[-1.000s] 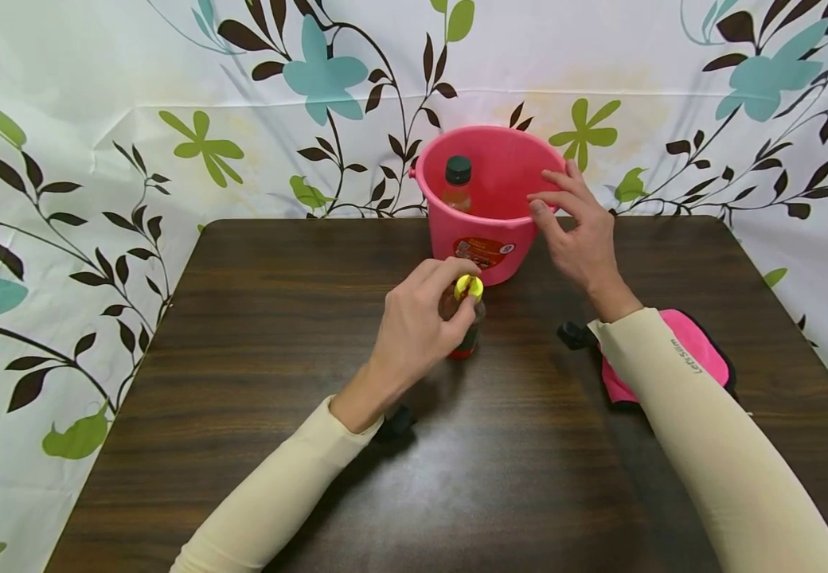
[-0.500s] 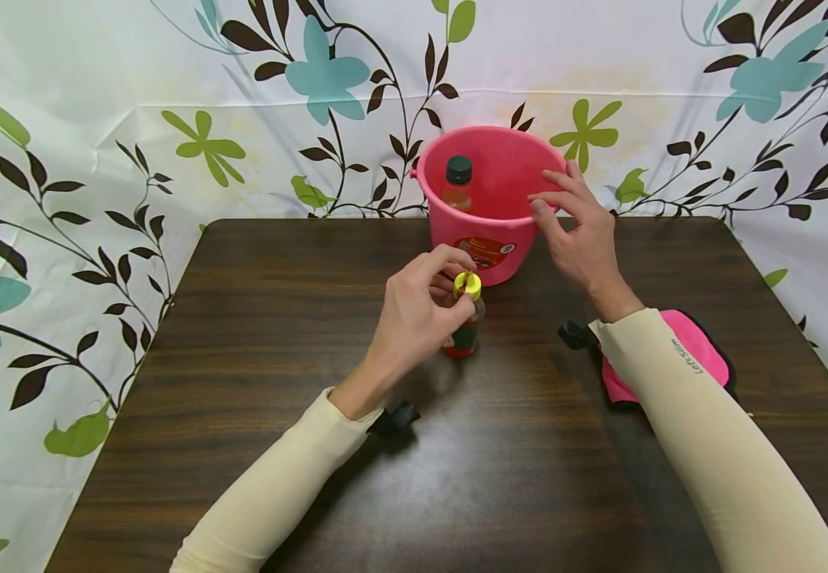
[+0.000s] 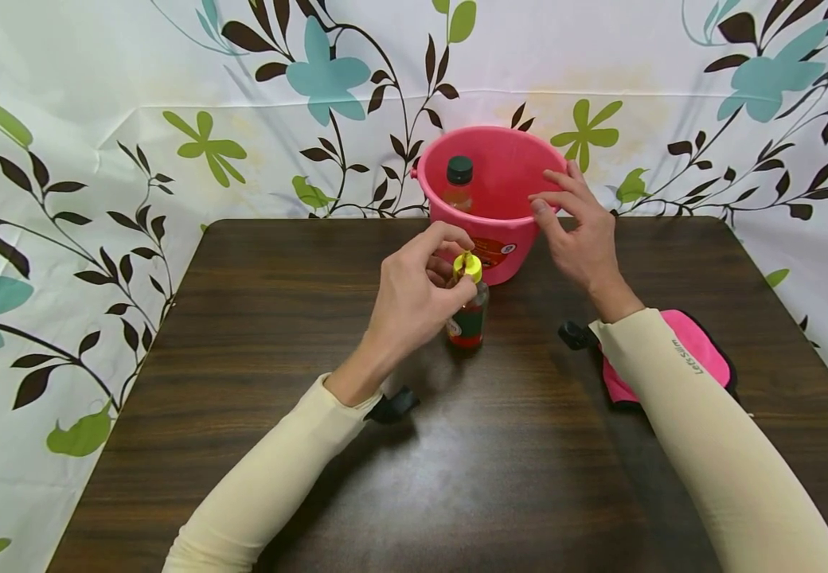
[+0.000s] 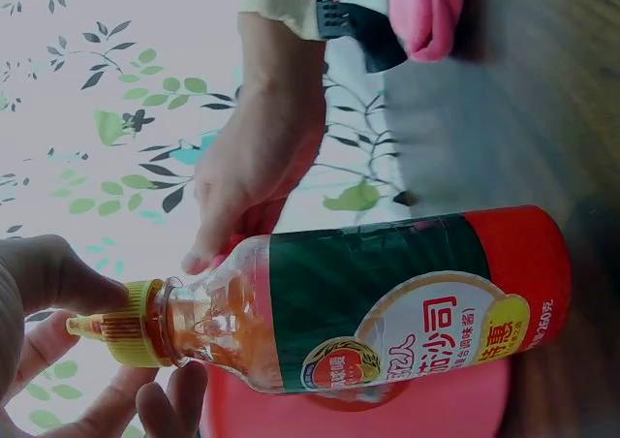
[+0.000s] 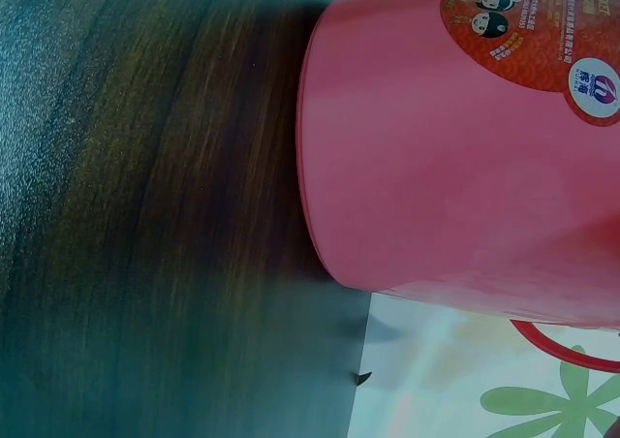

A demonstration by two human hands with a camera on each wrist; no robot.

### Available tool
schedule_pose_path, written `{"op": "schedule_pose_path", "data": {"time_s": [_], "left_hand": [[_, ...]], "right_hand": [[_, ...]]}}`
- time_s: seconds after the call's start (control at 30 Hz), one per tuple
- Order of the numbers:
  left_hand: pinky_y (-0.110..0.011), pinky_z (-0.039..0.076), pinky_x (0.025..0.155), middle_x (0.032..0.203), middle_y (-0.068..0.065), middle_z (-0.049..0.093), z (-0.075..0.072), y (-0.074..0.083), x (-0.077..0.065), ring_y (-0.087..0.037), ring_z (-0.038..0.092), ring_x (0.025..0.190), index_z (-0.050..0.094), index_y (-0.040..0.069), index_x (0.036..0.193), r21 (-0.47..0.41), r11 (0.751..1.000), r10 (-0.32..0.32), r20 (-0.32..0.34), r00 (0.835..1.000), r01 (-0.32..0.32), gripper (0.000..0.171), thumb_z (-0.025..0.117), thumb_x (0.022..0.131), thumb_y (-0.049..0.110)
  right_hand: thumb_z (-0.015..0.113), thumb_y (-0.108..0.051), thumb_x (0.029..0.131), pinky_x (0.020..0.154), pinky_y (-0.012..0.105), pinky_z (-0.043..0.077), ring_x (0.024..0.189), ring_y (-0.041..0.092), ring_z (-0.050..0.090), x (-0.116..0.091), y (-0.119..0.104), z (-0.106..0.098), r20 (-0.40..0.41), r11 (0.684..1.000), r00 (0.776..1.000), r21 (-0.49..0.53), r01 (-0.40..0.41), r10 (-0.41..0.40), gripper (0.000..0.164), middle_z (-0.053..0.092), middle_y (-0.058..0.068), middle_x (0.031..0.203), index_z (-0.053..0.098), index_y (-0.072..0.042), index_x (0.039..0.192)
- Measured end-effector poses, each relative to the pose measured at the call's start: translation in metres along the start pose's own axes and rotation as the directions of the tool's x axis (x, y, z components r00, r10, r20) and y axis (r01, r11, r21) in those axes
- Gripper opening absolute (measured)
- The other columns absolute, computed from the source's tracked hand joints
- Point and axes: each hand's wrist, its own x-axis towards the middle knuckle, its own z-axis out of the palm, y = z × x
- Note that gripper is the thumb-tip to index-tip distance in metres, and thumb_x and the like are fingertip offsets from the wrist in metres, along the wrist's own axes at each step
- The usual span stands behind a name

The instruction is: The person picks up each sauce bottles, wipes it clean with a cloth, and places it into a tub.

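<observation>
My left hand (image 3: 414, 294) pinches the yellow nozzle cap of a ketchup bottle (image 3: 467, 325) between thumb and fingers. The bottle is clear, with red sauce and a green label; it stands roughly upright in front of the bucket. Its label faces the camera in the left wrist view, where the thumb (image 4: 73, 278) presses the cap (image 4: 136, 324). My right hand (image 3: 579, 231) grips the right rim of a pink bucket (image 3: 521, 239), fingers over the edge. Inside the bucket is another bottle with a dark green cap (image 3: 459, 169), its lower part hidden by the wall.
A pink cloth with black edging (image 3: 701, 350) lies on the dark wooden table (image 3: 278, 318) at the right, partly under the right sleeve. A patterned sheet (image 3: 206, 87) hangs behind the table, close to the bucket.
The left hand has raised the ketchup bottle a little and shifted it toward the bucket, and more of its label shows. The right hand and bucket have stayed in place.
</observation>
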Motion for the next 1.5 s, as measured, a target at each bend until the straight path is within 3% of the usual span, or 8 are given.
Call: {"op": "schedule_pose_path", "data": {"time_s": [0.3, 0.7, 1.0, 1.33, 1.5], "left_hand": [[-0.031, 0.064, 0.085, 0.113, -0.007, 0.077, -0.013, 0.026, 0.017, -0.017, 0.072, 0.087, 0.067, 0.015, 0.119, -0.002, 0.999, 0.032, -0.047, 0.998, -0.033, 0.034, 0.076, 0.087, 0.011], [-0.028, 0.063, 0.088, 0.119, -0.008, 0.076, -0.032, 0.058, 0.043, -0.017, 0.072, 0.093, 0.065, 0.012, 0.121, 0.031, 0.996, 0.084, -0.092, 0.992, -0.081, 0.035, 0.076, 0.087, 0.012], [-0.029, 0.063, 0.09, 0.122, -0.008, 0.076, -0.043, 0.079, 0.063, -0.021, 0.076, 0.093, 0.066, 0.011, 0.124, 0.061, 0.993, 0.11, -0.12, 0.987, -0.104, 0.034, 0.074, 0.091, 0.016], [-0.022, 0.06, 0.094, 0.13, -0.006, 0.073, -0.045, 0.088, 0.081, -0.017, 0.075, 0.097, 0.064, 0.013, 0.128, 0.076, 0.985, 0.163, -0.146, 0.976, -0.153, 0.036, 0.074, 0.095, 0.021], [-0.021, 0.06, 0.09, 0.126, -0.012, 0.074, -0.038, 0.08, 0.085, -0.02, 0.075, 0.092, 0.064, 0.006, 0.128, 0.076, 0.963, 0.266, -0.168, 0.949, -0.257, 0.036, 0.072, 0.095, 0.018]], "right_hand": [[0.072, -0.021, 0.098, 0.125, 0.052, 0.042, 0.161, 0.013, 0.032, 0.0, 0.0, 0.0, 0.013, 1.0, 1.0, -0.008, -0.01, 0.01, 0.029, 0.063, 0.007, 0.152, 0.079, -0.003, 0.121], [0.071, -0.027, 0.1, 0.121, 0.057, 0.045, 0.163, 0.023, 0.029, 0.001, -0.002, -0.004, 0.057, 0.997, 0.997, -0.052, -0.05, 0.053, 0.034, 0.059, 0.007, 0.156, 0.077, -0.004, 0.124], [0.071, -0.028, 0.099, 0.122, 0.057, 0.044, 0.163, 0.017, 0.028, 0.001, -0.004, -0.006, 0.067, 0.997, 0.996, -0.057, -0.057, 0.061, 0.036, 0.059, 0.005, 0.157, 0.077, -0.004, 0.125], [0.071, -0.028, 0.099, 0.126, 0.053, 0.039, 0.163, 0.015, 0.028, 0.002, -0.003, -0.007, 0.075, 0.997, 0.996, -0.058, -0.051, 0.055, 0.034, 0.06, 0.006, 0.156, 0.077, -0.005, 0.124], [0.071, -0.028, 0.1, 0.123, 0.055, 0.042, 0.163, 0.014, 0.028, 0.002, -0.003, -0.007, 0.076, 0.997, 0.996, -0.061, -0.051, 0.055, 0.034, 0.059, 0.005, 0.157, 0.077, -0.005, 0.124]]}}
